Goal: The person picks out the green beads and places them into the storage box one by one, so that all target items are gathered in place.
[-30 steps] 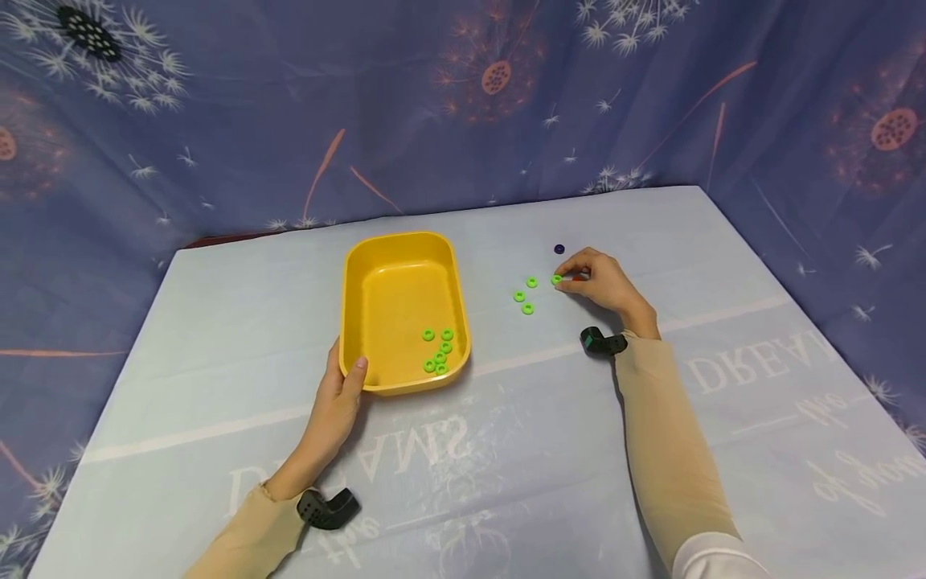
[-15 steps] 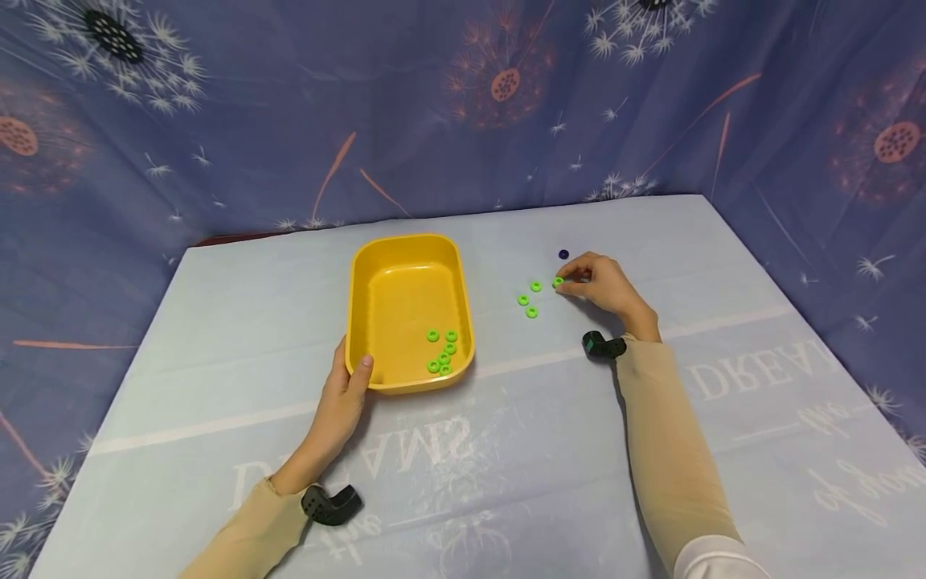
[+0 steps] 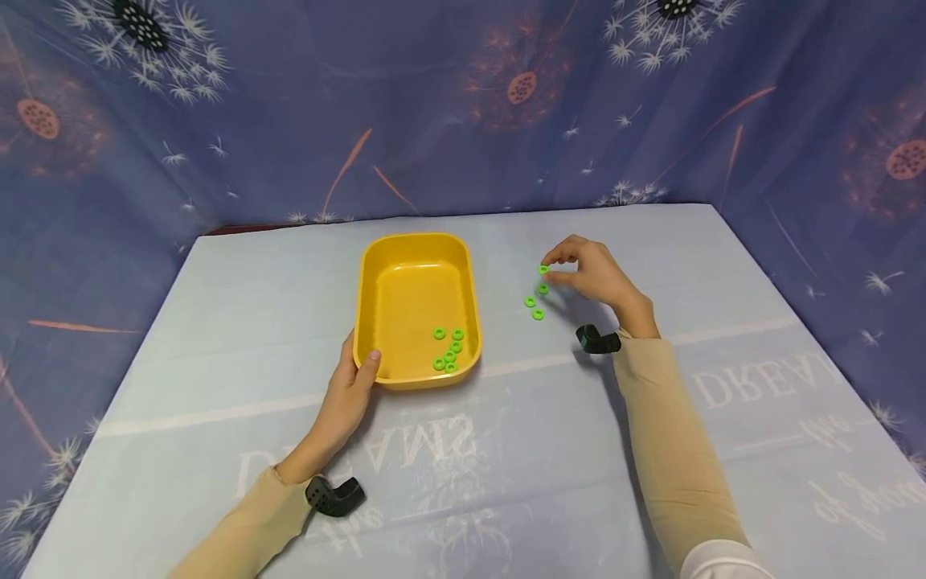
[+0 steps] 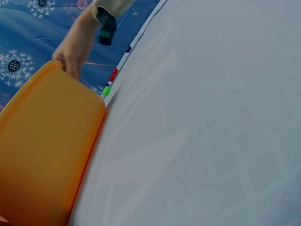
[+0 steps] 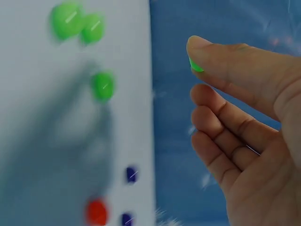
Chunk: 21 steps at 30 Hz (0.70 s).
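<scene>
My left hand (image 3: 347, 394) grips the near left corner of a yellow tray (image 3: 398, 314), the thumb over its rim. Several small green rings (image 3: 439, 333) lie in the tray's near right part. To the right of the tray, my right hand (image 3: 593, 273) pinches another green ring (image 3: 543, 270) between thumb and index finger, raised over the table. In the right wrist view the thumb covers most of that pinched ring (image 5: 196, 67), and the other fingers are curled loosely. Three loose green rings (image 3: 538, 314) lie on the cloth below this hand.
A red piece (image 5: 97, 212) and dark blue pieces (image 5: 131, 174) lie beyond the green rings in the right wrist view; the right hand hides them in the head view. A blue patterned curtain (image 3: 434, 121) hangs behind the pale cloth-covered table (image 3: 275, 322).
My right hand has lifted the pinched green ring off the table and shifted slightly left. The dark blue piece is now hidden in the head view. My left hand still grips the tray.
</scene>
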Each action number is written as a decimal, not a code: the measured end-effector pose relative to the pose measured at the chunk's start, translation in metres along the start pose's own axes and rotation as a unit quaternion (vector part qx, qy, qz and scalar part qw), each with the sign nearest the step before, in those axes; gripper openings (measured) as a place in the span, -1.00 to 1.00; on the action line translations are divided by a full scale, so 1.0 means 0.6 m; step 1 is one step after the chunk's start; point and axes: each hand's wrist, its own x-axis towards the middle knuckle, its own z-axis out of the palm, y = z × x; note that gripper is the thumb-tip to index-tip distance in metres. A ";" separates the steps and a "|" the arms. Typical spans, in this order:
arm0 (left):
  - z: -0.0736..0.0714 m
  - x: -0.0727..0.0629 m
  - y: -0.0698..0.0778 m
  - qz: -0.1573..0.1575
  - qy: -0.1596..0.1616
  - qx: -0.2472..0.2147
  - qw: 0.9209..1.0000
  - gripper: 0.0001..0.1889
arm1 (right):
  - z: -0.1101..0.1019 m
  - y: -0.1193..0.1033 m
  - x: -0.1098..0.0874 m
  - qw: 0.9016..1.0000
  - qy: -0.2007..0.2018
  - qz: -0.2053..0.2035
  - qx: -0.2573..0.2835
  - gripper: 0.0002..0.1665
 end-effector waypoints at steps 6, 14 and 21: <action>-0.001 0.003 -0.001 0.004 -0.002 -0.002 1.000 -0.37 | 0.005 -0.079 0.028 0.996 -0.036 -0.064 -0.043 -0.76; -0.002 0.005 -0.002 -0.005 -0.003 0.003 1.000 -0.35 | 0.022 -0.174 0.062 0.982 -0.102 -0.142 -0.076 -0.76; -0.007 0.004 -0.003 -0.007 0.000 0.008 1.000 -0.35 | 0.062 -0.230 0.086 0.964 -0.152 -0.193 -0.099 -0.79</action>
